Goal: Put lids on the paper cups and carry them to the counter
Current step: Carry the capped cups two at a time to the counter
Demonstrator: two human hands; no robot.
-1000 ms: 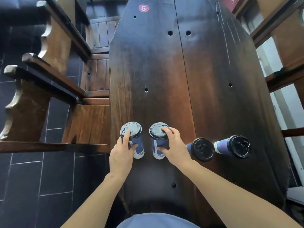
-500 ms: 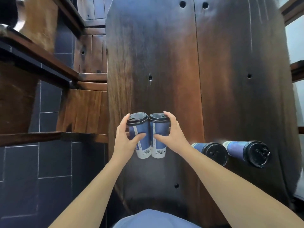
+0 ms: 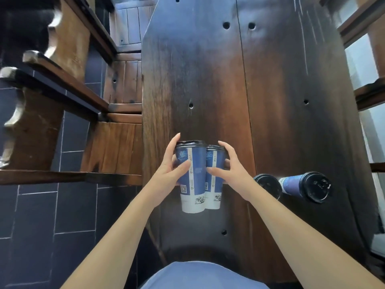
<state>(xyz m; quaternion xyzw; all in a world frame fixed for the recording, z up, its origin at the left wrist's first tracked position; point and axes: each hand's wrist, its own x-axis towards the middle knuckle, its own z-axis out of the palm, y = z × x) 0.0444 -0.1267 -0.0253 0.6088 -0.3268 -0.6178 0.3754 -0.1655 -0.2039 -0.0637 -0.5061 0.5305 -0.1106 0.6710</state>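
Two lidded cups, raised off the table [image 3: 281, 84], one in each hand's curled grip; two more stand there.

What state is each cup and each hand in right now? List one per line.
Left cup: lidded, upright, held above the table.
Right cup: lidded, upright, held.
Two other cups: lidded, standing on the table.
Left hand: gripping left cup.
Right hand: gripping right cup.

Left hand [image 3: 166, 174], right hand [image 3: 233, 172] grip lidded cups [image 3: 192, 176], seemingly touching.
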